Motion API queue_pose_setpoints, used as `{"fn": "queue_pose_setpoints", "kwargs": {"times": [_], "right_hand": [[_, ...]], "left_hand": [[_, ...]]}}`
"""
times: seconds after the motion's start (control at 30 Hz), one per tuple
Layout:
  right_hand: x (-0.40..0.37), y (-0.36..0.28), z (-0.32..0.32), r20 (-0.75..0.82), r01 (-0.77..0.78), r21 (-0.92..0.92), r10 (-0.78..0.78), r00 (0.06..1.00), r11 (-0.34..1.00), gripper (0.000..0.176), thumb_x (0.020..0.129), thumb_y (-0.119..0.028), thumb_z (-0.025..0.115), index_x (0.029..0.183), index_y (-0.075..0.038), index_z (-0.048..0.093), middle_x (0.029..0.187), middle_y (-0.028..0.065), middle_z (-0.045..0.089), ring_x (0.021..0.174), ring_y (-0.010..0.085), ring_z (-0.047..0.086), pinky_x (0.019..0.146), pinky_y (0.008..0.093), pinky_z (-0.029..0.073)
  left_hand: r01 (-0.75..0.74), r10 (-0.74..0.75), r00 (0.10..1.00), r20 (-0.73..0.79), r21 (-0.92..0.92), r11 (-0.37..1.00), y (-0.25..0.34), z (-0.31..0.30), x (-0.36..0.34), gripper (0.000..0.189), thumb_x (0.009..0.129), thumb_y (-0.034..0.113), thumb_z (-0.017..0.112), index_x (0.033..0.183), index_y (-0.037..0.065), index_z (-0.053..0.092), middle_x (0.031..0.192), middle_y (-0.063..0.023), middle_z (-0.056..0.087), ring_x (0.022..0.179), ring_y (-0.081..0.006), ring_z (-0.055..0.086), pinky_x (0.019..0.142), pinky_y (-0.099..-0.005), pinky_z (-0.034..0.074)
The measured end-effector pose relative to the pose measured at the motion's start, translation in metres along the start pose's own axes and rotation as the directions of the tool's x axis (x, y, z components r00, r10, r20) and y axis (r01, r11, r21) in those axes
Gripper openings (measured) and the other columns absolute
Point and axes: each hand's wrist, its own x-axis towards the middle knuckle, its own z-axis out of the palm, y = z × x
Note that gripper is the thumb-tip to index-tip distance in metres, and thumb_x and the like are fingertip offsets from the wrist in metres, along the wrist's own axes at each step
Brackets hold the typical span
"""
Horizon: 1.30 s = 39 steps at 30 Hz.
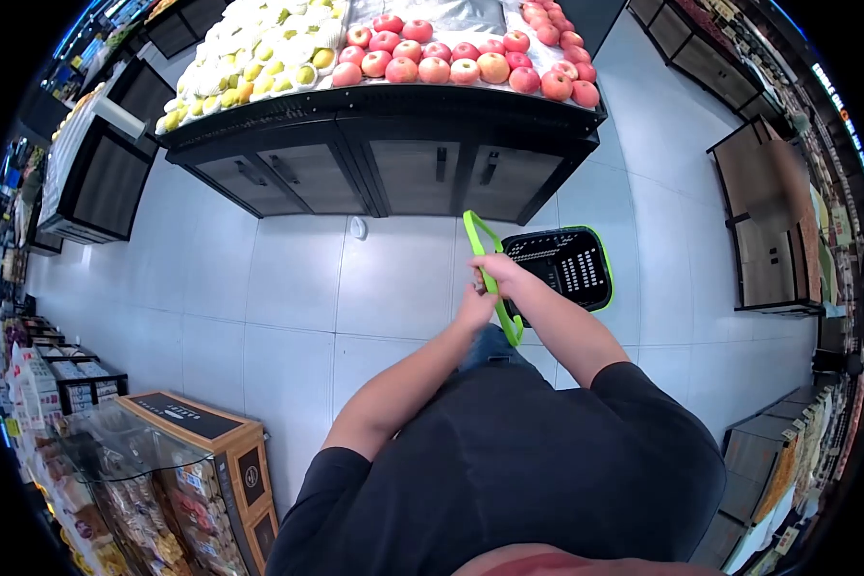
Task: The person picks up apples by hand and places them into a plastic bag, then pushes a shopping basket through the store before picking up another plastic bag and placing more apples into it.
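Observation:
A black shopping basket (581, 272) with a bright green rim hangs or stands to the right of my legs; it looks empty. Its green handle (480, 235) rises on the basket's left side. My right hand (498, 273) is closed round the handle. Just below it, my left hand (477, 305) is closed against the same handle, its fingertips partly hidden. Both hands are close together in front of my body.
Ahead stands a black fruit counter (394, 101) with red apples (435, 69) and pale wrapped fruit (259, 58). A wooden display case (202, 432) is at the lower left. Shelving (763, 221) lines the right. A small white object (358, 228) lies on the tiled floor.

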Motion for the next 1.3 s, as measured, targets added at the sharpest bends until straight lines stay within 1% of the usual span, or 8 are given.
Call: {"fn": "queue_pose_setpoints", "kwargs": {"times": [0.03, 0.13, 0.3, 0.67, 1.0, 1.07, 1.13, 1.3], "right_hand": [[0.003, -0.009, 0.018, 0.000, 0.029, 0.088, -0.029, 1.000, 0.996, 0.013, 0.086, -0.017, 0.065, 0.082, -0.007, 0.057, 0.067, 0.0029, 0.054, 0.059, 0.0145, 0.053, 0.055, 0.0300, 0.044], [0.011, -0.022, 0.063, 0.034, 0.029, 0.270, -0.040, 0.999, 0.963, 0.014, 0.088, -0.018, 0.064, 0.091, -0.007, 0.057, 0.077, 0.0056, 0.058, 0.069, 0.0166, 0.059, 0.062, 0.0305, 0.048], [0.008, -0.022, 0.153, 0.164, -0.035, 0.305, -0.017, 0.986, 0.952, 0.018, 0.091, -0.017, 0.063, 0.101, -0.005, 0.055, 0.085, 0.0090, 0.059, 0.075, 0.0200, 0.059, 0.066, 0.0340, 0.049], [0.122, -0.029, 0.407, 0.208, -0.091, 0.342, 0.019, 0.978, 0.935, 0.015, 0.093, -0.020, 0.062, 0.096, -0.008, 0.054, 0.078, 0.0039, 0.053, 0.067, 0.0167, 0.051, 0.058, 0.0330, 0.044], [0.167, -0.075, 0.586, 0.258, -0.258, 0.276, 0.187, 0.948, 0.926, 0.032, 0.094, -0.042, 0.061, 0.091, -0.011, 0.053, 0.072, 0.0012, 0.048, 0.065, 0.0168, 0.046, 0.061, 0.0320, 0.040], [0.179, -0.078, 0.618, 0.259, -0.244, 0.304, 0.167, 0.951, 0.921, 0.033, 0.094, -0.043, 0.061, 0.091, -0.011, 0.053, 0.072, 0.0011, 0.048, 0.065, 0.0169, 0.046, 0.062, 0.0325, 0.040], [0.189, -0.080, 0.654, 0.230, -0.206, 0.350, 0.129, 0.965, 0.914, 0.034, 0.095, -0.043, 0.060, 0.091, -0.011, 0.052, 0.072, 0.0005, 0.048, 0.065, 0.0170, 0.046, 0.062, 0.0324, 0.040], [0.204, -0.083, 0.749, 0.172, -0.160, 0.350, 0.105, 0.980, 0.923, 0.034, 0.094, -0.043, 0.061, 0.090, -0.010, 0.053, 0.072, 0.0015, 0.049, 0.063, 0.0168, 0.046, 0.059, 0.0321, 0.041]], "left_hand": [[0.231, -0.227, 0.972, 0.055, -0.075, 0.970, 0.021, -0.021, -0.028, 0.051, 0.087, 0.024, 0.065, 0.125, -0.002, 0.044, 0.092, -0.0075, 0.060, 0.087, -0.0169, 0.059, 0.073, -0.0320, 0.049], [0.334, -0.283, 0.911, 0.299, -0.134, 0.933, 0.007, -0.077, -0.053, 0.035, 0.091, 0.024, 0.063, 0.115, 0.001, 0.054, 0.093, -0.0043, 0.062, 0.084, -0.0150, 0.058, 0.072, -0.0296, 0.047], [0.123, -0.080, 0.980, 0.182, -0.239, 0.963, -0.004, -0.157, -0.042, 0.020, 0.099, 0.022, 0.053, 0.105, 0.004, 0.058, 0.090, -0.0038, 0.062, 0.081, -0.0131, 0.056, 0.074, -0.0297, 0.044], [0.156, -0.161, 0.984, -0.080, -0.062, 0.986, 0.040, -0.421, -0.043, 0.022, 0.096, 0.020, 0.057, 0.109, 0.002, 0.060, 0.095, -0.0037, 0.061, 0.086, -0.0122, 0.053, 0.078, -0.0282, 0.043], [0.299, -0.303, 0.953, -0.024, -0.110, 0.948, 0.067, -0.606, -0.039, 0.036, 0.092, 0.023, 0.059, 0.123, 0.005, 0.056, 0.113, -0.0061, 0.061, 0.104, -0.0155, 0.055, 0.090, -0.0333, 0.045], [0.227, -0.246, 0.962, -0.120, -0.151, 0.962, 0.068, -0.639, -0.037, 0.038, 0.091, 0.023, 0.060, 0.120, -0.002, 0.057, 0.094, -0.0082, 0.062, 0.081, -0.0143, 0.055, 0.071, -0.0317, 0.046], [0.206, -0.231, 0.965, -0.122, -0.190, 0.960, 0.069, -0.675, -0.037, 0.044, 0.090, 0.023, 0.062, 0.125, -0.001, 0.051, 0.097, -0.0084, 0.061, 0.082, -0.0143, 0.056, 0.069, -0.0310, 0.047], [0.206, -0.221, 0.972, -0.083, -0.160, 0.965, 0.076, -0.779, -0.047, 0.057, 0.087, 0.025, 0.068, 0.131, 0.003, 0.041, 0.114, -0.0111, 0.059, 0.096, -0.0195, 0.058, 0.082, -0.0346, 0.048]]}}
